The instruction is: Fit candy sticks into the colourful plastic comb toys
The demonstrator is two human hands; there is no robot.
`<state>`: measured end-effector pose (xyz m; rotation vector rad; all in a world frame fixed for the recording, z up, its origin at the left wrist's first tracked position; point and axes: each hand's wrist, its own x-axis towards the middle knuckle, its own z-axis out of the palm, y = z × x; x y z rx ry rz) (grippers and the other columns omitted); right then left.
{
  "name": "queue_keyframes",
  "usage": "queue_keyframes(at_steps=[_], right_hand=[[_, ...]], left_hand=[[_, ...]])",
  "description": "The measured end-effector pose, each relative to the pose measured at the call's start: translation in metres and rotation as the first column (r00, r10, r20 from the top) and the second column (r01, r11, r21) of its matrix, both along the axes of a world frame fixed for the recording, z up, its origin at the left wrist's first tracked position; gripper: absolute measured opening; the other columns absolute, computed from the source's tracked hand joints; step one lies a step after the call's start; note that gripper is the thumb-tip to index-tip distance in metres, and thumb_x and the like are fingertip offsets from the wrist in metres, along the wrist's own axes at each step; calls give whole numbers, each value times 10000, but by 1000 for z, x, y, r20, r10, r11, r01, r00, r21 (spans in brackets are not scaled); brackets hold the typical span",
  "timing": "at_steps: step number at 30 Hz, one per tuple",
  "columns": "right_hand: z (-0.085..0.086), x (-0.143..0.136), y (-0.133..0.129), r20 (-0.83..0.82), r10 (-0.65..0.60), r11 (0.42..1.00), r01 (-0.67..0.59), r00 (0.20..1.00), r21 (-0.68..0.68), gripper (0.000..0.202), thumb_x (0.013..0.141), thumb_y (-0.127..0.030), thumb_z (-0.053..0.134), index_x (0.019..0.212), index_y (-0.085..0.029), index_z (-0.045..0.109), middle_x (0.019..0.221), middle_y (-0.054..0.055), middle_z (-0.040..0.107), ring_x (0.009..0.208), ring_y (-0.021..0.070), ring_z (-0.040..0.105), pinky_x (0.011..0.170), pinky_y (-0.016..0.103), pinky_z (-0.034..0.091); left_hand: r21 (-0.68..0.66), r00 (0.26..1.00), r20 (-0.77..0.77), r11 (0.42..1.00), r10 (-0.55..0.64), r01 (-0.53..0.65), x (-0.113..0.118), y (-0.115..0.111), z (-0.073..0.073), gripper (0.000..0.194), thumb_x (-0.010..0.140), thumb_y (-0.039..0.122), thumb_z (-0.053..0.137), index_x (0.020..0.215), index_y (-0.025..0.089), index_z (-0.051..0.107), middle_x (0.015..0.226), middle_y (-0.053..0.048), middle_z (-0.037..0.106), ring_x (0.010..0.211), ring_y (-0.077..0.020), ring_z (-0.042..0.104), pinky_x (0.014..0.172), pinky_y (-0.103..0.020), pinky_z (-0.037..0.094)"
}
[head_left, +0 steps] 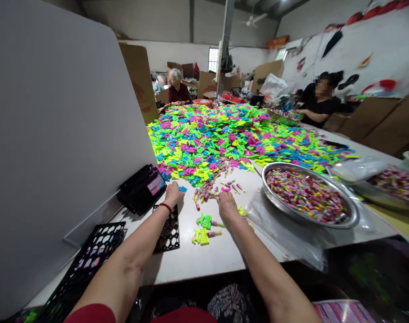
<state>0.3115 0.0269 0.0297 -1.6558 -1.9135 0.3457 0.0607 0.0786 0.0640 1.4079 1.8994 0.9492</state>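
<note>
My left hand (173, 195), with a red bead bracelet on its wrist, is closed on a blue plastic toy piece (182, 189). It is above the far end of a black grid tray (172, 231). My right hand (227, 205) has its fingers bent together beside a spill of small candy-filled tubes (204, 192). A pink plastic piece (225, 189) shows at its fingertips; what the fingers hold is hidden. Between my forearms lie a green toy piece (204, 220) and a yellow toy piece (200, 236), each with a tube sticking out of its right side.
A large heap of coloured plastic pieces (211, 139) covers the table's far part. At right, a metal bowl (352, 217) of tubes stands on a clear plastic bag (292, 242). Stacked black trays (140, 188) lean by the white partition (72, 112) at left. Two people sit farther off.
</note>
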Motion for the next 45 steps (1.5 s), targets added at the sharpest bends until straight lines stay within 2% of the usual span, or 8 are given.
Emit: queue_keyframes(at_steps=[5,9,14,19,23,27,33,45], right_hand=[[5,0,-34,-232,-45,999,44,972,-11,261,904,-108,412,1023,-156,639,1074,149,585,992,259,542,888,405,458],[15,-8,-76,-458,-37,998,7,888,-66,294,944,-275,411,1128,-181,620,1035,83,641,867,199,609,755,346,534],[35,-23,-137,-882,-91,960,-194,462,-201,309,809,-436,691,995,-189,685,1012,57,680,675,136,591,644,295,507],[49,-31,-175,-943,-168,950,-207,287,-232,322,736,-355,802,959,-206,624,993,50,707,694,129,556,591,243,421],[53,-37,-193,-930,-80,917,-339,358,-210,366,859,-437,700,1121,-211,581,862,16,670,789,152,568,718,277,436],[53,-45,-205,-906,-41,873,-426,422,-238,405,924,-544,579,1151,-211,623,797,-17,553,656,119,507,614,262,400],[52,-48,-214,-929,-92,850,-457,359,-261,396,899,-493,656,1208,-248,618,879,-11,608,616,92,429,571,243,335],[46,-40,-217,-924,-189,857,-404,332,-320,240,821,-400,766,995,-236,743,864,-5,666,709,131,491,680,265,383]], left_hand=[[29,948,308,997,-75,69,11,-26,5,463,620,191,715,1032,188,502,911,-38,594,812,-190,587,743,-299,459],[53,795,586,986,-157,156,25,-72,14,367,610,293,724,891,178,517,863,-24,609,755,-146,603,736,-273,494],[41,645,748,981,-156,190,27,-139,22,432,563,323,808,891,187,561,813,1,640,673,-117,609,606,-212,459],[-44,456,887,967,-77,250,20,-191,34,418,585,266,868,905,190,609,900,-11,695,601,-106,615,544,-213,452],[-46,373,926,966,-55,256,20,-215,38,350,611,314,886,820,132,671,1069,-80,690,915,-168,653,854,-272,514],[-9,450,890,982,-78,188,24,-227,35,355,581,275,907,772,139,641,1110,-47,656,843,-123,623,768,-230,496],[-22,436,895,968,-93,251,25,-236,35,638,569,194,899,1126,192,588,896,13,653,775,-112,624,745,-228,497],[-32,452,874,908,-177,418,24,-244,30,463,653,207,861,1030,176,594,893,-7,663,757,-113,631,701,-220,511]])
